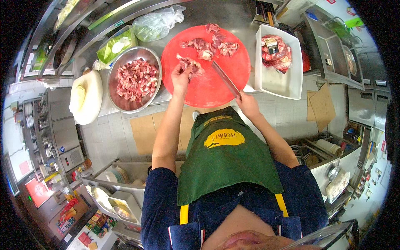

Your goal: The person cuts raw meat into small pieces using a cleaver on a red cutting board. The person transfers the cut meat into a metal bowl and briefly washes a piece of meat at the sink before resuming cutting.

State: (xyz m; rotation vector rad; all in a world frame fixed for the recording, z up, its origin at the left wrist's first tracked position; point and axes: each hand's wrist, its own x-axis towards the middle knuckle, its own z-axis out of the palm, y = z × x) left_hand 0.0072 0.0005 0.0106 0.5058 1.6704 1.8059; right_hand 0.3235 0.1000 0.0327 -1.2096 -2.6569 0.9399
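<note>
My left hand (181, 78) grips a piece of raw meat (196, 68) at the left of a round red cutting board (206, 92). In my right hand (247, 103) is the handle of a cleaver (226, 79). Its blade slants up and left over the board, apart from the meat, its tip close to the board's middle. Several more chunks of raw meat (204, 50) lie at the board's far side. Left of the board, a steel bowl (113, 93) holds many small cut meat pieces (136, 79).
A white plastic bin (278, 86) with packaged meat (276, 53) stands right of the board. Behind the bowl are a tub of green leaves (115, 47) and a clear plastic bag (157, 23). A white board (92, 103) lies far left. Cardboard (142, 134) covers part of the floor.
</note>
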